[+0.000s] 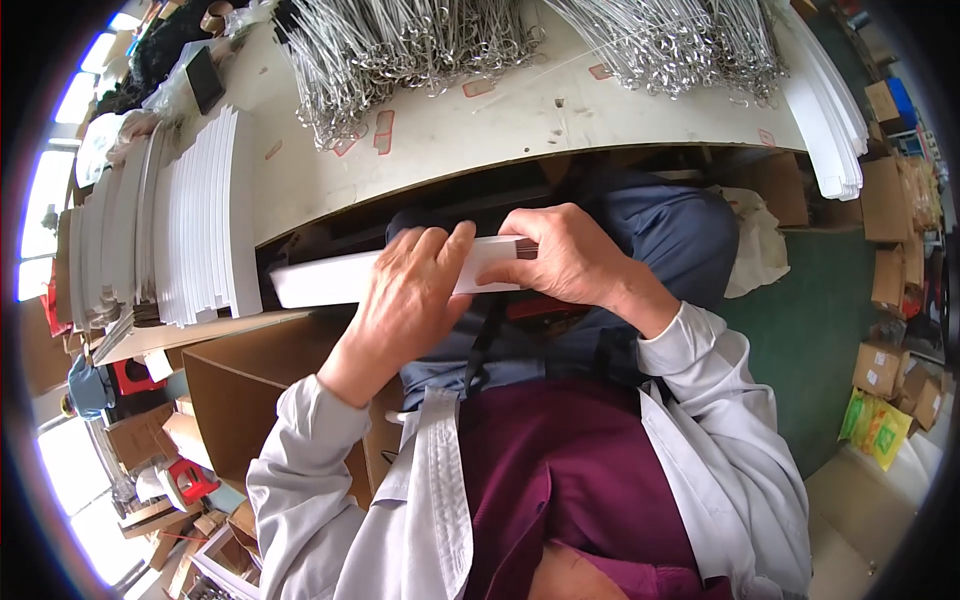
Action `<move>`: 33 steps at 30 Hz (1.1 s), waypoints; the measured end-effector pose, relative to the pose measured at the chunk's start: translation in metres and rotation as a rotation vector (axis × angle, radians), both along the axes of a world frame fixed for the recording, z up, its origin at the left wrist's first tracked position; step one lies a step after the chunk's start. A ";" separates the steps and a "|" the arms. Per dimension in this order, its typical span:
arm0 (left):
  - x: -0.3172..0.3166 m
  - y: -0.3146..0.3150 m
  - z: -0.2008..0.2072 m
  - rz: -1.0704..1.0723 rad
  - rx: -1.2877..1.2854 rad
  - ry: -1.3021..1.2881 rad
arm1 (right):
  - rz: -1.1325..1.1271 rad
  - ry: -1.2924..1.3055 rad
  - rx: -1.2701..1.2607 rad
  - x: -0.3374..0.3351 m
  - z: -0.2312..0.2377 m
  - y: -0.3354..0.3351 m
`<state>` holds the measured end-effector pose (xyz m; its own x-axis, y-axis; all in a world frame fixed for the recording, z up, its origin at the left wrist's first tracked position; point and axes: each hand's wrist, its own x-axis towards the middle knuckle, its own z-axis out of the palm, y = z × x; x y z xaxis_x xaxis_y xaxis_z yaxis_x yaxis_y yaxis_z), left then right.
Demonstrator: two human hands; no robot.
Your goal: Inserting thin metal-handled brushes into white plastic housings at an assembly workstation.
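Two hands on one bundle, that's what you had going: your left hand (410,300) was laid flat-ish over the middle of a long stack of white strips (330,278), fingers pressed down on its top edge and thumb side wrapped toward you, so it was gripping the stack rather than hanging loose. Your right hand (565,258) was curled around the stack's right end, fingers clamped over the dark end face where you could see the layered edges. The stack sat level across your lap, just below the edge of the work table (520,120) and above the blue trousers (670,230), with its left end poking out past your left hand toward the open cardboard box (250,390) beside your knee. Up on the table you had more white strips standing in rows (195,220) on the left, and two big heaps of wire hooks (400,50) across the back. More strips hung off the table's right end (830,110). Small boxes (885,370) sat on the green floor off to your right
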<state>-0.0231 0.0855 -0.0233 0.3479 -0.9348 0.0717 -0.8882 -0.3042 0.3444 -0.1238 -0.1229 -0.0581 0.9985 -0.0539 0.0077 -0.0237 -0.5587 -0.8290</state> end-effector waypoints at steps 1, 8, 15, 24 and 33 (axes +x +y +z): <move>0.000 0.003 -0.007 0.002 0.002 -0.002 | 0.019 -0.087 -0.111 0.001 -0.003 0.001; -0.006 0.002 -0.025 0.091 -0.102 0.013 | -0.245 -0.060 0.406 -0.027 -0.013 -0.024; -0.017 0.002 -0.036 0.140 -0.107 0.074 | -0.358 -0.050 0.549 -0.029 -0.019 -0.011; -0.032 0.001 -0.050 0.219 -0.071 0.091 | -0.344 -0.069 0.296 -0.030 -0.023 -0.007; -0.036 0.001 -0.052 0.273 -0.043 0.158 | -0.413 -0.492 -0.243 -0.027 -0.025 -0.014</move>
<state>-0.0595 0.0869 -0.0751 0.5952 -0.8028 0.0345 -0.7104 -0.5057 0.4894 -0.1506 -0.1365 -0.0828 0.7737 -0.3689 0.5151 0.0724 -0.7562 -0.6503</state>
